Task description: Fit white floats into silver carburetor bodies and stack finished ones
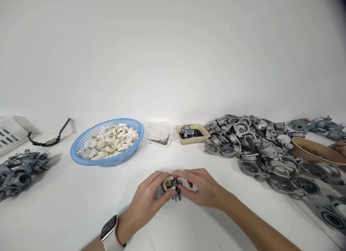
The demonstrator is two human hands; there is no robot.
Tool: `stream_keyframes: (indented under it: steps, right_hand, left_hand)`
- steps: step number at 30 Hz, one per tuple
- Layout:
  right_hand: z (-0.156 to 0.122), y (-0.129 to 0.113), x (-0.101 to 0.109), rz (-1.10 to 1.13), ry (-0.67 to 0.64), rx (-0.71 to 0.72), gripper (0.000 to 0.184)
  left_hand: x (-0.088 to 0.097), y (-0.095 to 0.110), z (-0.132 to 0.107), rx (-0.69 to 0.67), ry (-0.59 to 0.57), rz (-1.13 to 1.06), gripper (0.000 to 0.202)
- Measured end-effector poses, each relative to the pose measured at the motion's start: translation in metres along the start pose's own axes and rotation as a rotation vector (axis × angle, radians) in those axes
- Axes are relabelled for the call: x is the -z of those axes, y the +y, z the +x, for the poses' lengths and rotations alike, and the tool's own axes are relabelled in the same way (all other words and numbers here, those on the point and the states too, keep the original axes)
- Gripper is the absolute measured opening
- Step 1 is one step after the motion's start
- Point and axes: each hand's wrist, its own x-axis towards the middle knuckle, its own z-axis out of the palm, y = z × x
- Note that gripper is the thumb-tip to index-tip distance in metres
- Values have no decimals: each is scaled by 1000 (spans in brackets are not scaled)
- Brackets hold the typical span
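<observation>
A small grey metal carburetor body (178, 197) rests on the white table in front of me, its open side facing up. A cream-coloured float (167, 184) sits in it, with brass parts at the middle. My left hand (147, 193) closes round the left side, thumb at the near edge and fingers at the far edge. From the right, my right hand (198, 188) has its thumb and fingertips on the carburetor's right and far edges. The fingertips hide part of the rim, and I cannot make out any small part between them.
Beyond my hands stand a blue basket (108, 162) of white floats, a clear tray (168, 128) with thin metal pins and a cream tray (196, 140). Metal float bowls (251, 143) are piled right, beside a tan bowl (300, 144) and another person's hand (341, 147). Carburetor bodies (21, 171) lie left.
</observation>
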Motion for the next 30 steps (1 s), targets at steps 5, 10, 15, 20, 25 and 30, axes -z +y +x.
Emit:
stream_keyframes:
  steps: [5, 10, 15, 20, 25, 30]
  right_hand:
    - [-1, 1, -3, 1, 13, 9, 48]
    - [0, -1, 1, -41, 26, 10, 46]
    - [2, -5, 7, -67, 43, -50, 47]
    - [7, -11, 5, 25, -70, -71, 52]
    - [8, -12, 2, 58, -102, -132, 46]
    - [6, -11, 2, 55, -93, -143, 48]
  left_hand:
    - [-2, -4, 1, -33, 6, 22, 32]
    - [0, -6, 1, -9, 4, 7, 38]
    - [8, -6, 2, 96, 75, -83, 41]
    - [18, -7, 5, 171, 122, -149, 44]
    - [18, -5, 5, 68, -21, -47, 61]
    - [15, 1, 6, 13, -71, 9, 44]
